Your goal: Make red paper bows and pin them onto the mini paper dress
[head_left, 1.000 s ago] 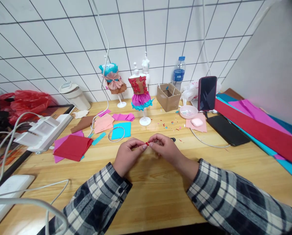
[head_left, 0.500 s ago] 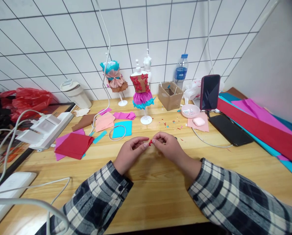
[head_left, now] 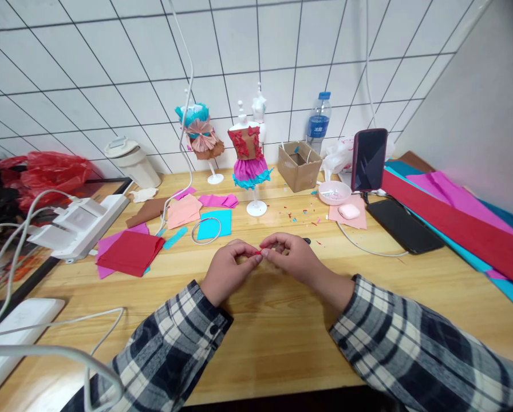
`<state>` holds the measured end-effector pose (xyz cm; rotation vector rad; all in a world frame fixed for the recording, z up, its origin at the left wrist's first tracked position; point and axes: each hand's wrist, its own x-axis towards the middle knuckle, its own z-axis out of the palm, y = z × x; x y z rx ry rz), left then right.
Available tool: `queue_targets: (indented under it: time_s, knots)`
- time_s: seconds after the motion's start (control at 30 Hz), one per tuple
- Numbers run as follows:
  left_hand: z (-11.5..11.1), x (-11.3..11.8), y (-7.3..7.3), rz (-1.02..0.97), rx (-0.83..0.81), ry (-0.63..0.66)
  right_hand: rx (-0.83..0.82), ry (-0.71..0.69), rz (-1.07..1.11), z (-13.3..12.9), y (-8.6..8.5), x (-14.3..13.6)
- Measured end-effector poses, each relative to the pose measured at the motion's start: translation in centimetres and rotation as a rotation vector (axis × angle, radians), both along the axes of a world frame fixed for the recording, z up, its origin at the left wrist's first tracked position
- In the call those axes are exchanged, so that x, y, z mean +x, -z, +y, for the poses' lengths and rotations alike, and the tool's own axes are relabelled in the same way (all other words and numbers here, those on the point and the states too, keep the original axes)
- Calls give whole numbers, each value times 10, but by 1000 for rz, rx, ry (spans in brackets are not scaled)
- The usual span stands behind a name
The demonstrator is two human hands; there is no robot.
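Note:
A tiny red paper piece (head_left: 257,252) is pinched between the fingertips of my left hand (head_left: 231,268) and my right hand (head_left: 294,257), just above the wooden table. The fingertips of both hands almost meet and partly cover it. Beyond them stands a small dress form (head_left: 248,151) with a brown top, red bows, and a purple and turquoise skirt. Left of it is a second form (head_left: 200,134) in turquoise, pink and brown paper. A turquoise square (head_left: 222,224) with a metal ring (head_left: 193,233) lies beyond my left hand.
Red sheets (head_left: 130,253) and a power strip (head_left: 82,229) lie left. Farther back are a cardboard box (head_left: 299,171), a bottle (head_left: 318,123) and a pink dish (head_left: 334,193). An upright phone (head_left: 369,160), a black phone (head_left: 405,226) and long paper strips (head_left: 462,229) are right.
Both hands' fingertips have come closer together around the red piece, which shows less and has shifted slightly left. The left fingers have closed down onto it.

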<state>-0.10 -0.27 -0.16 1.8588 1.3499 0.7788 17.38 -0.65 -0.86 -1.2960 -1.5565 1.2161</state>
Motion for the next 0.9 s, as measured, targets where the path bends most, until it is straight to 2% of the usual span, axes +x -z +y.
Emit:
queue_targets:
  time_s: [0.13,0.33,0.63,0.83,0.9]
  knots:
    - [-2,1,-4,72,58,13,43,-23,-112,1,1,1]
    - [-4,1,-8,168,169,89,62,-40,-168,1,1,3]
    - [-3,1,-4,105,102,65,53,-44,-154,1,5,1]
    - [1,-3,-1,-76,-109,20,-24,-48,-38,4,6,4]
    - [1,-3,0,-96,-123,12,-58,-29,5,4,5,3]
